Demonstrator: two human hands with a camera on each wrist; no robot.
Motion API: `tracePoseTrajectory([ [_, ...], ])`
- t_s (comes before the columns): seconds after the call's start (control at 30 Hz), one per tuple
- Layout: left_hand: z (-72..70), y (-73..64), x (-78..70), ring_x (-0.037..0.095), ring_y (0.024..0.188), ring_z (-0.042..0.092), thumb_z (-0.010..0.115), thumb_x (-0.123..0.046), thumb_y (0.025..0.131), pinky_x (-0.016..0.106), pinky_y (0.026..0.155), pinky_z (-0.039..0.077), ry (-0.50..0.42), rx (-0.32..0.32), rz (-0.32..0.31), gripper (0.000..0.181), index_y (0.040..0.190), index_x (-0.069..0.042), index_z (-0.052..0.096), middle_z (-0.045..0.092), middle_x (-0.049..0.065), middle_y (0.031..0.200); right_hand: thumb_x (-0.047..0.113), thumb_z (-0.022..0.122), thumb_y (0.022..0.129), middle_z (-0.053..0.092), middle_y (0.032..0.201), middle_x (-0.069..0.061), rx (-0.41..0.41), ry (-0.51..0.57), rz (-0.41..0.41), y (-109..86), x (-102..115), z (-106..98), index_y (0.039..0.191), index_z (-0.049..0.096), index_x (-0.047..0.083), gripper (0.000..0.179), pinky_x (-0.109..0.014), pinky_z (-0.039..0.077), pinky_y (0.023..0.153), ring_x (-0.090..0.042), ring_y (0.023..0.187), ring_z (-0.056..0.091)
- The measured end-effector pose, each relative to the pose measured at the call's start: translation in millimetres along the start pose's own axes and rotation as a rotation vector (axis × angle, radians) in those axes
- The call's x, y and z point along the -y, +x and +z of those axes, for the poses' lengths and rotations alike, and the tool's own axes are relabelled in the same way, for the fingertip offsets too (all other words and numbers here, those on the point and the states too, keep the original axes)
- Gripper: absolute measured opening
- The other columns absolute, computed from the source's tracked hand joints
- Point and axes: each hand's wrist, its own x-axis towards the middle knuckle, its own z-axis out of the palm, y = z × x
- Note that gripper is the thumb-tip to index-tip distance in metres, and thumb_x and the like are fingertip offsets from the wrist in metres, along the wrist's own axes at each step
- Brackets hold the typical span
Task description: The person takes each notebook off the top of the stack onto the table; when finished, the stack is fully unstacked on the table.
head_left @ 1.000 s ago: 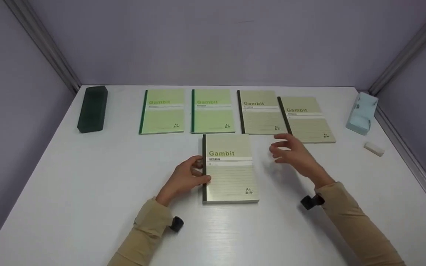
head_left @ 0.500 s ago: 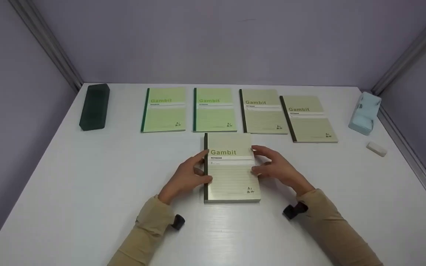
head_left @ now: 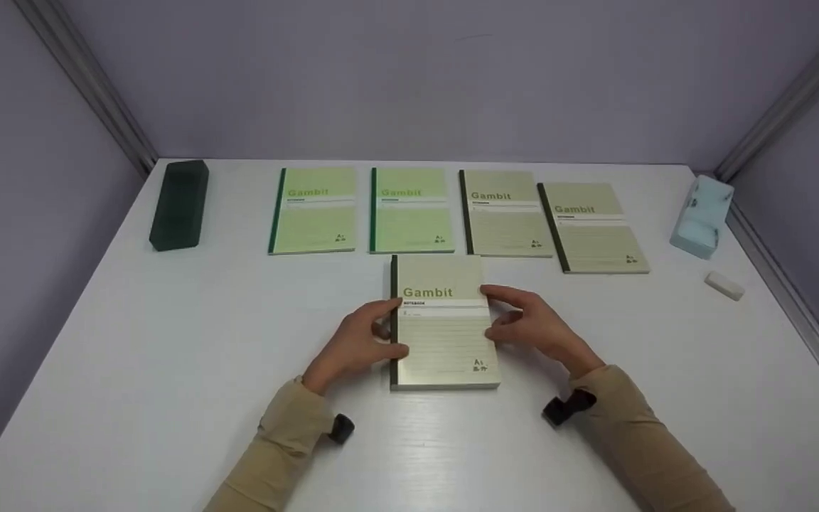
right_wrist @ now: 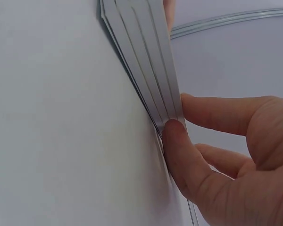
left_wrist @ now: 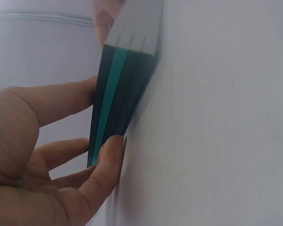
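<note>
A stack of several notebooks [head_left: 445, 341] lies flat in the middle of the white table, a beige "Gambit" cover on top. In the left wrist view the stack's spines [left_wrist: 114, 94] are dark, except for one green. My left hand [head_left: 356, 345] grips the spine side, with the thumb at the top cover's edge and a finger against the spines. On the opposite side my right hand [head_left: 541, 327] grips the stack, its thumb at the cover's edge. A right fingertip presses the layered page edges [right_wrist: 151, 61] in the right wrist view.
Behind the stack lie two green notebooks [head_left: 312, 220] [head_left: 413, 224] and two beige notebooks [head_left: 507, 227] [head_left: 598, 242], the rightmost tilted. A dark green case [head_left: 179, 206] stands far left. A light blue case [head_left: 701, 217] and a white eraser [head_left: 724, 286] are at right.
My right hand has come leftward from beside the stack and now holds its right edge. The left hand stays at the spine side, its upper finger now on the cover's edge.
</note>
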Motion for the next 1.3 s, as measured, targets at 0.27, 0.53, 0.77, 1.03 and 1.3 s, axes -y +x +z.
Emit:
tracePoseTrajectory([
  [0.27,0.1,0.1,0.8,0.023,0.095,0.058,0.082,-0.016,0.076,0.036,0.080,0.048,0.011,0.003,0.005,0.077,0.143,-0.006,0.044,0.047,0.013,0.140,-0.001,0.075,0.075,0.044,0.143,-0.009,-0.016,0.014,0.019,-0.9,0.0,1.8,0.143,0.046,0.014,0.075,-0.029,0.047,0.063,-0.019,0.081,0.060],
  [0.53,0.4,-0.8,-0.1,0.023,0.097,0.058,0.082,-0.013,0.075,0.035,0.079,0.048,0.001,-0.005,-0.035,0.078,0.143,-0.009,0.045,0.049,0.011,0.138,-0.003,0.073,0.077,0.042,0.145,-0.012,0.009,0.032,-0.003,-1.3,0.3,2.5,0.145,0.043,0.009,0.076,-0.027,0.047,0.062,-0.017,0.078,0.060],
  [0.77,-1.0,0.4,-1.2,0.023,0.098,0.059,0.080,-0.010,0.077,0.035,0.079,0.049,0.015,0.013,-0.054,0.077,0.144,-0.009,0.043,0.049,0.010,0.138,-0.003,0.073,0.077,0.041,0.147,-0.011,0.012,0.034,0.012,-0.7,0.6,1.3,0.146,0.041,0.009,0.077,-0.026,0.048,0.063,-0.017,0.081,0.061],
  [1.03,-8.9,2.1,-2.6,0.023,0.096,0.061,0.072,-0.004,0.080,0.033,0.076,0.050,0.013,0.037,-0.071,0.072,0.145,-0.006,0.042,0.056,0.015,0.127,-0.003,0.074,0.077,0.041,0.146,-0.009,0.016,0.011,0.006,-1.5,0.5,0.1,0.145,0.043,0.012,0.076,-0.026,0.046,0.061,-0.019,0.081,0.060],
  [1.3,-23.1,0.1,3.1,0.024,0.094,0.052,0.075,-0.004,0.075,0.033,0.076,0.046,0.013,0.128,0.002,0.073,0.142,-0.005,0.046,0.057,0.014,0.116,-0.004,0.073,0.077,0.042,0.146,-0.010,0.011,-0.005,0.014,-2.0,0.1,1.6,0.143,0.045,0.012,0.074,-0.027,0.047,0.061,-0.019,0.081,0.059],
])
